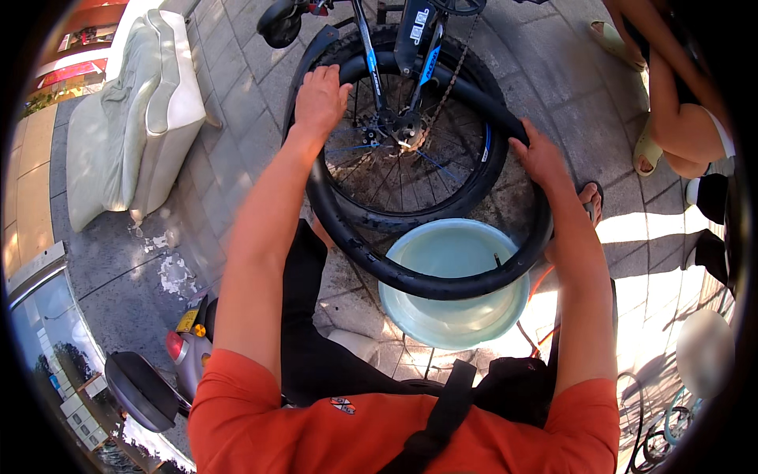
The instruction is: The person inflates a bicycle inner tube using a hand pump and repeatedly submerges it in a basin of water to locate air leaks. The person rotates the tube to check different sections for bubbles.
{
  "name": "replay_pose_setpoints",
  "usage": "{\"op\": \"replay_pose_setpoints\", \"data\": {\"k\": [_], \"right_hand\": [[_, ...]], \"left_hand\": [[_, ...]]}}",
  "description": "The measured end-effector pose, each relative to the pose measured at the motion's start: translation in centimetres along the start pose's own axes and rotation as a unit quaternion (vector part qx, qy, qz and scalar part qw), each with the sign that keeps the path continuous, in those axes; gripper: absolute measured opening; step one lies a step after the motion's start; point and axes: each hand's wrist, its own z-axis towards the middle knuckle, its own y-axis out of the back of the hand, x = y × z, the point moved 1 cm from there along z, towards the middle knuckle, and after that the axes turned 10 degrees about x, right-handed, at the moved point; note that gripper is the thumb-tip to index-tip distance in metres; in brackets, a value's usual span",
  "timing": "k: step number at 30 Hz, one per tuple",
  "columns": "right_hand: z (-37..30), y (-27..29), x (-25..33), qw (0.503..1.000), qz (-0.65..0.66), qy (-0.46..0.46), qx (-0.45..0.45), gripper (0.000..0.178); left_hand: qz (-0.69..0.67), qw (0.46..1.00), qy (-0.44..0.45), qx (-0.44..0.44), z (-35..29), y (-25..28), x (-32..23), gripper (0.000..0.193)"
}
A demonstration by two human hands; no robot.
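An inflated black inner tube (450, 287) makes a large loop in front of me. My left hand (317, 103) is closed over its far left side, fingers pointing away. On the right side of the loop, my right hand (541, 154) wraps round it. The tube's near part crosses above a pale blue basin (454, 338) with water in it; I cannot tell whether the two touch. A short valve stem (497, 259) sticks inward from the tube. Behind the loop, partly covered by it, is a bicycle wheel (407, 134) with its tyre, chain and blue-marked black frame.
A worn grey-white armchair (162, 103) stands on the paving at the left. A scooter's rear (189, 347) is at the lower left. An orange hose (542, 280) runs beside the basin. People are at the right, including a person in light slippers (646, 150). Coiled hoses (663, 434) lie lower right.
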Motion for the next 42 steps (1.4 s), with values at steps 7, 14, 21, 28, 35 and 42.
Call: {"op": "replay_pose_setpoints", "data": {"k": [7, 14, 21, 28, 35, 42], "right_hand": [[-5.4, -0.7, -1.7, 0.997, 0.021, -0.068, 0.016, 0.073], [-8.6, -3.5, -5.4, 0.995, 0.013, -0.099, -0.002, 0.076], [-15.6, -4.3, -3.7, 0.987, -0.03, -0.154, -0.038, 0.078], [-18.2, -5.2, 2.5, 0.977, 0.029, -0.204, -0.052, 0.091], [-22.4, -7.8, 6.4, 0.984, 0.059, -0.153, -0.073, 0.092], [-25.2, -11.5, 6.5, 0.987, 0.071, -0.145, -0.007, 0.078]], "left_hand": [[-0.047, 0.997, 0.025, 0.052, -0.3, 0.1, -0.1, 0.068], [-0.029, 0.997, 0.055, 0.05, -1.2, -1.6, -1.6, 0.06], [-0.04, 0.994, -0.077, -0.064, -5.8, 1.0, -6.6, 0.067], [-0.211, 0.897, -0.281, 0.266, -27.4, 6.4, -18.0, 0.05], [-0.172, 0.908, -0.191, 0.332, -37.8, -1.6, -18.6, 0.052], [-0.078, 0.891, -0.262, 0.361, -39.4, -4.0, -19.8, 0.047]]}}
